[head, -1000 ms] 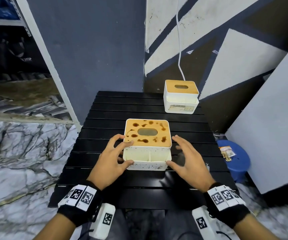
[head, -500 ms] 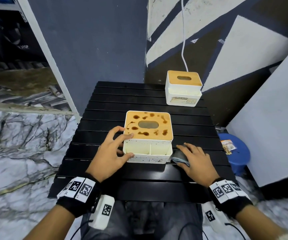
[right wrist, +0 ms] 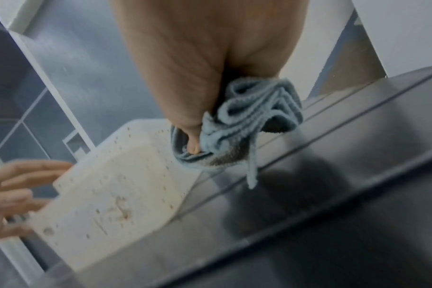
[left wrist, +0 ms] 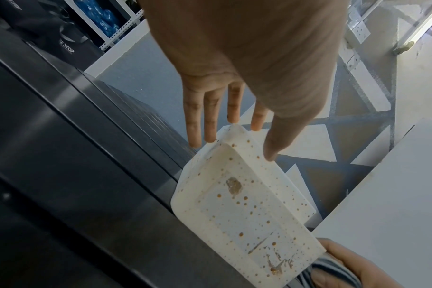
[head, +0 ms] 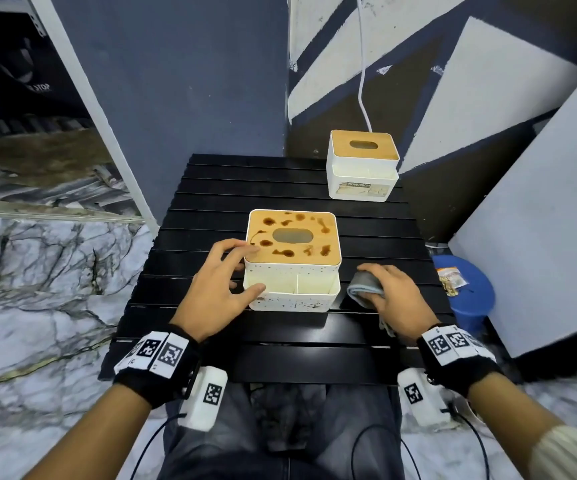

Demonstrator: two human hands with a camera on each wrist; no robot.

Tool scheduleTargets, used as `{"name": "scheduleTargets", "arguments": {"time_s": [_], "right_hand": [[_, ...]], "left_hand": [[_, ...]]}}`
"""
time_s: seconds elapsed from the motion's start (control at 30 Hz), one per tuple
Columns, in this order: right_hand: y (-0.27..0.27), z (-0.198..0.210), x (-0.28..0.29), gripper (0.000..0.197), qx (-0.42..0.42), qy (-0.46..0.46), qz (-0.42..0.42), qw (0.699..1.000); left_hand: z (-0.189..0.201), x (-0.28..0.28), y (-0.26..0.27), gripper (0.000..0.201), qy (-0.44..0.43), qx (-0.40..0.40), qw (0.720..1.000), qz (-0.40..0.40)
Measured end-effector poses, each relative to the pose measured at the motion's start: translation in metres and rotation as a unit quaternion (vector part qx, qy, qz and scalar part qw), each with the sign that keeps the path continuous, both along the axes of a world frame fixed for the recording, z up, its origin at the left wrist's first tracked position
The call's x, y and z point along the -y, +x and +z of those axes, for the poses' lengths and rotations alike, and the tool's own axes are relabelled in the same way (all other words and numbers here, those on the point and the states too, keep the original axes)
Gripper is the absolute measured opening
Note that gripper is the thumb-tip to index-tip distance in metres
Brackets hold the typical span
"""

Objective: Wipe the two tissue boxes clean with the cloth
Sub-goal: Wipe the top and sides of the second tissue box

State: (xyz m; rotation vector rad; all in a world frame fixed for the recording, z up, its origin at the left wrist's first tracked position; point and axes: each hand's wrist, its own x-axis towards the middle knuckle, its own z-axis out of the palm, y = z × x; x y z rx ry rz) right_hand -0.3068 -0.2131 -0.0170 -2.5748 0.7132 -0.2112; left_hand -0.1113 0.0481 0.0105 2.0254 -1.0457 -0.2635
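The near tissue box (head: 293,261) is white with a wooden lid covered in brown stains; its speckled front (left wrist: 244,202) also shows in the wrist views (right wrist: 116,194). My left hand (head: 223,289) steadies its left side with straight fingers and thumb. My right hand (head: 391,299) grips a bunched grey-blue cloth (head: 365,287) just right of the box, lifted off the table; the thumb is tucked into the cloth's folds (right wrist: 247,124). A second, clean-looking tissue box (head: 363,164) stands at the table's far right corner.
Everything sits on a small black slatted table (head: 211,188). A blue stool (head: 464,289) with a snack packet stands low on the right. Painted walls close off the back and a grey panel leans at the right. A white cable (head: 363,64) hangs above the far box.
My right hand went from hovering open beside the box down onto the cloth, closed round it and raised it. The left hand stayed on the box's left side.
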Motion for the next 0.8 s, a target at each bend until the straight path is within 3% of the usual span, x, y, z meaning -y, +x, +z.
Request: {"name": "scheduleTargets", "arguments": {"time_s": [0.33, 0.57, 0.8], "right_hand": [[0.041, 0.073, -0.01, 0.042, 0.194, 0.02, -0.024, 0.98], [0.059, 0.059, -0.037, 0.053, 0.107, -0.039, 0.043, 0.993], [0.06, 0.05, -0.038, 0.057, 0.066, -0.079, 0.047, 0.994]], "left_hand": [[0.02, 0.044, 0.024, 0.061, -0.02, -0.055, 0.991, 0.117], [0.021, 0.081, 0.038, 0.069, 0.009, -0.15, 0.973, 0.177], [0.016, 0.088, 0.027, 0.034, -0.011, -0.174, 0.967, 0.185]]}}
